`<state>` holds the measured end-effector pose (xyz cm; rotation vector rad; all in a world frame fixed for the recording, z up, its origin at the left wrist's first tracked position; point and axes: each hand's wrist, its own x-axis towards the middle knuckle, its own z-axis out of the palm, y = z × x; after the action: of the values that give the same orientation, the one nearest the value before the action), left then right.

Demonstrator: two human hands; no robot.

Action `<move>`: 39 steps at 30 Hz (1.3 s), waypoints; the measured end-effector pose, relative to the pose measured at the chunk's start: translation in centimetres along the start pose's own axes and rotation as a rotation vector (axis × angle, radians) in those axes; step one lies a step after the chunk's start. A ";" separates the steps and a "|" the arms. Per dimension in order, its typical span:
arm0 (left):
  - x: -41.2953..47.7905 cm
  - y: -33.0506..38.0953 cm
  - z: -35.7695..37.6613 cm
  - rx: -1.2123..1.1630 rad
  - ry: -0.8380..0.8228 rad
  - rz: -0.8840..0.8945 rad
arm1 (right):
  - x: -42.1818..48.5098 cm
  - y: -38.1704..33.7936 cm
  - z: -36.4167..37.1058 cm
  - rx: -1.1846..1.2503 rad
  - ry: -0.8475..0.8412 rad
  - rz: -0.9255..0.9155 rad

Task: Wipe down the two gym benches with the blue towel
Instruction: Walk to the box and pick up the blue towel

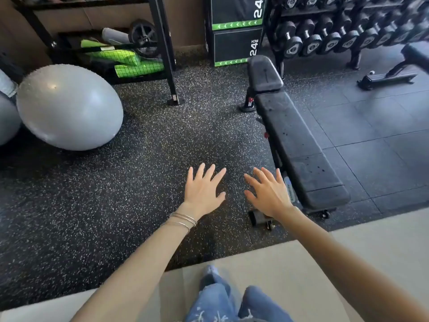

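A black padded gym bench (294, 138) runs from the middle of the view toward the lower right, with small dark spots on its pad. The end of a second black bench (415, 54) shows at the right edge. My left hand (204, 189) is stretched out palm down over the speckled floor, fingers spread, holding nothing. Just left of the near bench's foot, my right hand (269, 191) is spread the same way and is also empty. No blue towel is in view.
A grey exercise ball (69, 108) lies at the left, with part of another at the left edge. A black rack (162, 43) with green mats stands behind. Stacked plyo boxes (234, 31) and a dumbbell rack (343, 33) line the back. A pale floor strip (348, 247) lies under my feet.
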<state>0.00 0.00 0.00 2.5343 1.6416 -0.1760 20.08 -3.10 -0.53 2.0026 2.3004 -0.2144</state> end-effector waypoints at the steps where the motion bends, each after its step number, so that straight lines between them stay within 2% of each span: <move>1: 0.9 -0.8 -0.2 0.005 0.003 -0.001 | 0.8 -0.2 -0.2 -0.003 0.001 0.003; 13: 11.5 -6.9 -0.4 -0.036 0.008 -0.050 | 13.2 0.5 -0.7 0.001 -0.008 -0.030; 25: 28.4 -9.2 -5.2 -0.029 -0.030 -0.101 | 31.0 7.7 -5.5 -0.006 -0.123 -0.051; 33: 37.7 -10.0 -7.7 -0.033 0.014 -0.110 | 39.9 11.7 -8.8 -0.014 -0.101 -0.066; 39: 44.0 -13.1 -8.6 -0.056 0.017 -0.107 | 46.3 12.8 -9.4 -0.017 -0.130 -0.046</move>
<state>6.17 46.30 0.94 2.4155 1.7645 -0.1159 26.54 45.41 0.93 1.8701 2.2619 -0.3166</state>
